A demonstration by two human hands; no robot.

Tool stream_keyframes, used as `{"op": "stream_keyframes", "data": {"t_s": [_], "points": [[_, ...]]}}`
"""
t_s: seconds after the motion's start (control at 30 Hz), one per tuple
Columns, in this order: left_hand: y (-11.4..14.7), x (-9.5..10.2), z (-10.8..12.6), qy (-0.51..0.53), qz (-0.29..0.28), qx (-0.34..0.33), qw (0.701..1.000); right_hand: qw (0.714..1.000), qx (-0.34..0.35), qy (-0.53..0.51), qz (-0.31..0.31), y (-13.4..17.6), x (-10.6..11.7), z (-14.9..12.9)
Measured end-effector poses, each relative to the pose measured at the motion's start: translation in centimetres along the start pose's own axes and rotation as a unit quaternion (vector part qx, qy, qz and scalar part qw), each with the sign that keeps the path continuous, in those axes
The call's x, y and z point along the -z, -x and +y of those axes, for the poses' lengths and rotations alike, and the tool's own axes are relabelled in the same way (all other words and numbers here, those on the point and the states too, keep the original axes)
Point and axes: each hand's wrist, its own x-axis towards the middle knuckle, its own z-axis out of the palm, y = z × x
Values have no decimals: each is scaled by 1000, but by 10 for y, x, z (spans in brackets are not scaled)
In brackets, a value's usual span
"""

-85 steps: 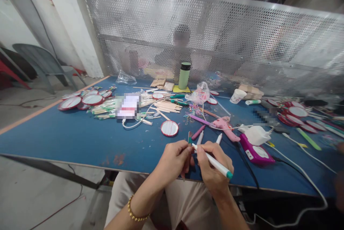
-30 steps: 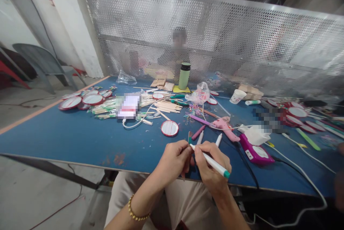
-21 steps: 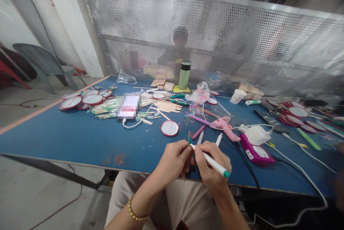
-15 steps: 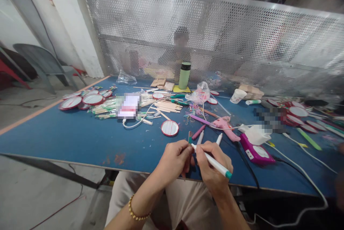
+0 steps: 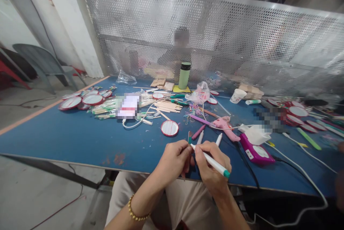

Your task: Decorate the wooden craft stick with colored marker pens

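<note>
My right hand (image 5: 213, 163) is closed around a white marker with a green end (image 5: 215, 163). The marker's tip points left, at the thin stick (image 5: 190, 137) pinched in my left hand (image 5: 174, 158). Above my fingers, that stick shows a brownish end and a green band; most of it is hidden by the hand. Just beyond my hands lie two more white markers (image 5: 219, 139) and a purple pen-like stick (image 5: 198, 132). A round lid with a red rim (image 5: 170, 128) rests on the blue table (image 5: 80, 140), ahead of my left hand.
A pink glue gun (image 5: 227, 129) and a purple power strip (image 5: 256, 150) with cables lie to the right. Further back are wooden sticks (image 5: 168, 106), a phone (image 5: 129, 106) on a cable, a green bottle (image 5: 184, 76), a paper cup (image 5: 238, 96) and more red-rimmed lids (image 5: 92, 99).
The marker and my right hand have shifted very slightly to the left. My left hand stays put with the stick.
</note>
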Motion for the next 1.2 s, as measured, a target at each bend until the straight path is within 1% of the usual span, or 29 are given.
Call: {"op": "stream_keyframes", "data": {"t_s": [0.3, 0.6, 0.73, 1.03, 1.2], "points": [[0, 0, 0, -2, -3, -6, 1000, 1000, -13, -1, 20, 1, 2, -2], [0, 0, 0, -4, -1, -4, 1000, 1000, -5, 4, 6, 0, 1, -1], [0, -1, 0, -5, 0, -2, 1000, 1000, 5, 7, 10, -1, 0, 0], [0, 0, -1, 1, -1, -4, 1000, 1000, -17, 15, 9, -1, 3, -3], [1, 0, 0, -2, 0, -7, 1000, 1000, -12, 11, 11, -2, 3, -3]]}}
